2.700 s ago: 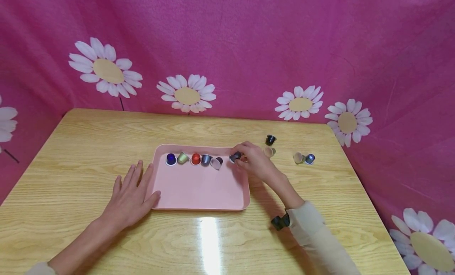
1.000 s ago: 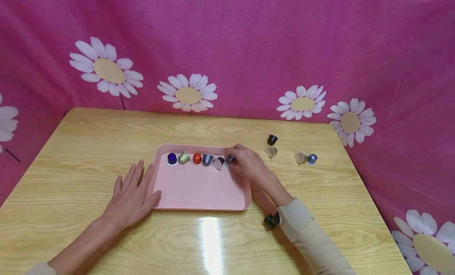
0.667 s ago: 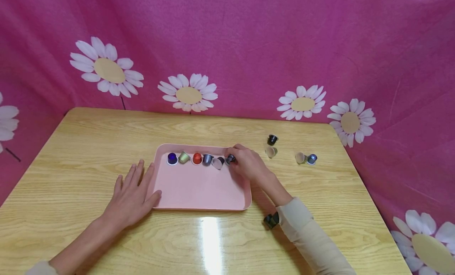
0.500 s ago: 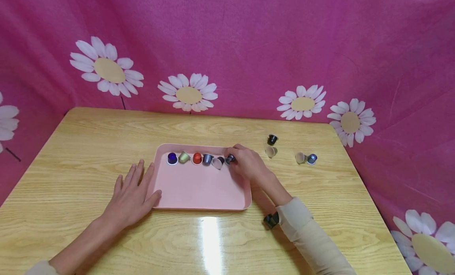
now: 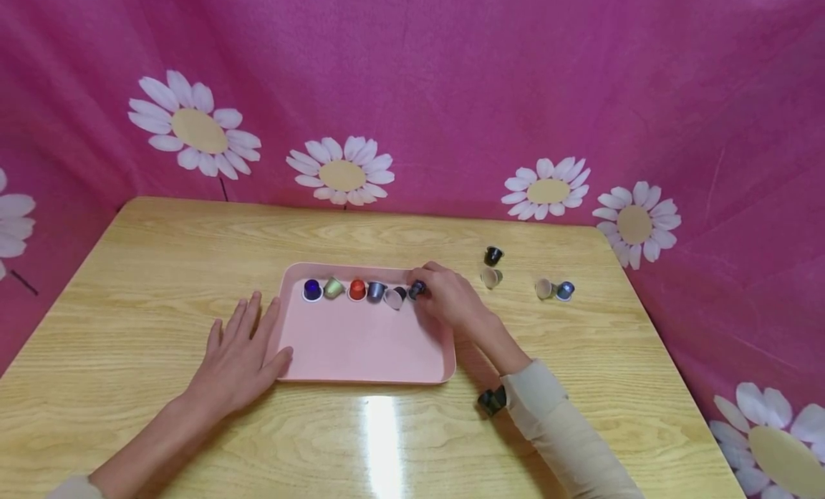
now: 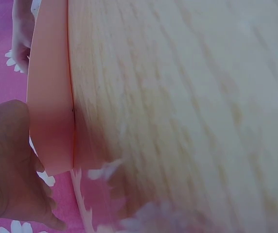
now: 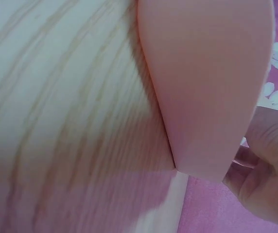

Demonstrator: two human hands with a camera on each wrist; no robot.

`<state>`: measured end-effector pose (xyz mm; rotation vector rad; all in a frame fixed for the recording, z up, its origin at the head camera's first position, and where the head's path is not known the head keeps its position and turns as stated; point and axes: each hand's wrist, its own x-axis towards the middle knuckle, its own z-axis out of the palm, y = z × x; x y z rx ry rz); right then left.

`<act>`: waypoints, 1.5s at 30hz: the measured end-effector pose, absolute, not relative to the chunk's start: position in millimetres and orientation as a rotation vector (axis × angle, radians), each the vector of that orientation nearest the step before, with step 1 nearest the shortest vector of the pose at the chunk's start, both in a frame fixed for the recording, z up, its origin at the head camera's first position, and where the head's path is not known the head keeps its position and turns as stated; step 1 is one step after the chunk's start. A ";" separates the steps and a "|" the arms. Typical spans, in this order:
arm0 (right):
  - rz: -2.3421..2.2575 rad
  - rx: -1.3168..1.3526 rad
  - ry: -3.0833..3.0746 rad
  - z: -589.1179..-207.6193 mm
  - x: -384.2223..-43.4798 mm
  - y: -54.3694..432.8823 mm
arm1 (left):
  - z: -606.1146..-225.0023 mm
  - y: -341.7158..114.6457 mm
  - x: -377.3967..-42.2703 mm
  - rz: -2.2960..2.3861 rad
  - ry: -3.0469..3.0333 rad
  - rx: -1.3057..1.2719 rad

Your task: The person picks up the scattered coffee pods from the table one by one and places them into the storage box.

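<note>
In the head view my right hand (image 5: 451, 298) reaches over the right end of the pink tray (image 5: 364, 345). Its fingers hold a dark coffee capsule (image 5: 417, 288), which is partly hidden by them. Just left of that capsule lies a tipped one with a pale lid (image 5: 394, 298). The row continues leftward with a grey-blue capsule (image 5: 376, 291), a red capsule (image 5: 357, 290), a light green capsule (image 5: 333, 288) and a dark blue capsule (image 5: 312, 290). My left hand (image 5: 233, 366) rests with fingers spread, its thumb at the tray's left rim.
Right of the tray on the wooden table (image 5: 580, 363) lie a black capsule (image 5: 493, 255), a pale-lidded capsule (image 5: 490, 277), another pale-lidded one (image 5: 544, 288) and a blue capsule (image 5: 565, 291). Dark capsules (image 5: 491, 401) lie beside my right sleeve. A pink flowered cloth (image 5: 445, 91) hangs behind.
Compared with 2.7 s ago, my right hand has shifted slightly left with the dark capsule, closer to the row. Over the last second both hands have stayed still.
</note>
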<state>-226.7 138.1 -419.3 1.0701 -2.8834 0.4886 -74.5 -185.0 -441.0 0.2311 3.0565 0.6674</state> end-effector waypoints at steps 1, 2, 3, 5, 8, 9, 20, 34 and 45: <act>0.504 1.063 -2.889 -418.5 -226.4 138.9 | -441.2 -184.9 -74.4 0.668 3.056 0.230; 0.521 1.051 -2.896 -417.7 -226.3 139.6 | -441.4 -184.8 -74.5 0.667 3.055 0.229; 0.542 1.037 -2.904 -416.4 -226.2 140.5 | -441.7 -184.8 -74.5 0.667 3.055 0.229; 0.577 1.003 -2.909 -412.9 -225.8 143.1 | -442.2 -184.8 -74.8 0.665 3.056 0.228; 0.596 0.960 -2.879 -406.7 -225.7 148.7 | -442.6 -184.8 -75.2 0.663 3.055 0.224; 0.589 0.952 -2.862 -404.8 -225.8 151.1 | -442.6 -184.8 -75.3 0.662 3.054 0.222; 0.605 0.863 -2.862 -400.6 -233.9 187.0 | -443.8 -185.0 -74.8 0.658 3.056 0.225; 0.535 0.765 -2.953 -408.8 -247.4 224.7 | -442.8 -185.3 -74.9 0.663 3.054 0.231; 0.530 0.775 -2.973 -417.2 -256.3 240.7 | -442.3 -185.5 -75.0 0.659 3.048 0.231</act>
